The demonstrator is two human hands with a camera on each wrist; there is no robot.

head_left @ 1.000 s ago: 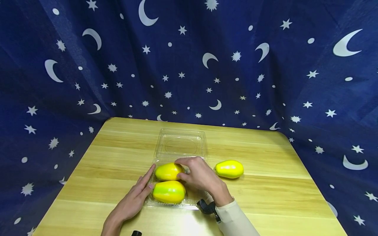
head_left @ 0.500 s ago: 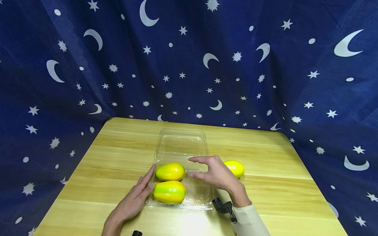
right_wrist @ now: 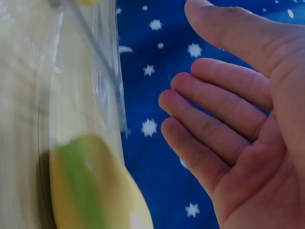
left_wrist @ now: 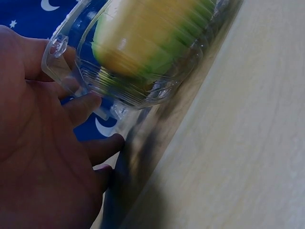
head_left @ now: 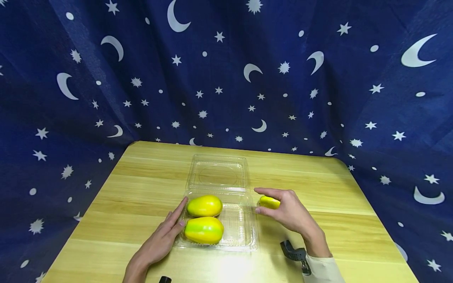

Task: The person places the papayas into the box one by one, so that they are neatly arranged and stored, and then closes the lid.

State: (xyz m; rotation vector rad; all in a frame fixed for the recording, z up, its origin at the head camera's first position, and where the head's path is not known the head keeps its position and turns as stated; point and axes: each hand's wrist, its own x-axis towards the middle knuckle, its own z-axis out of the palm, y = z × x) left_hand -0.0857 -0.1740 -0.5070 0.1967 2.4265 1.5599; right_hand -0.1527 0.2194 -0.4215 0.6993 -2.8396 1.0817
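A clear plastic clamshell box (head_left: 237,226) lies with its lid (head_left: 217,173) folded back. Two yellow papayas sit in its left half: a rear papaya (head_left: 204,206) and a front papaya (head_left: 204,230) with a green streak. My left hand (head_left: 159,239) rests along the box's left edge, fingers fairly straight; its fingertips touch the rim in the left wrist view. My right hand (head_left: 291,210) hovers over a third papaya (head_left: 269,202) right of the box, thumb and fingers spread and holding nothing. That hand partly hides this papaya in the head view; the right wrist view shows a papaya (right_wrist: 90,186) beside the fingers.
A wooden table (head_left: 141,177) carries everything. Behind it and at its sides hangs a dark blue curtain (head_left: 226,70) with moons and stars. A small black object (head_left: 165,279) shows at the bottom edge. A black strap mount (head_left: 295,253) hangs by the right wrist.
My right hand has let go of the rear papaya in the box and moved right, over the papaya on the table. The left hand has stayed at the box's edge.
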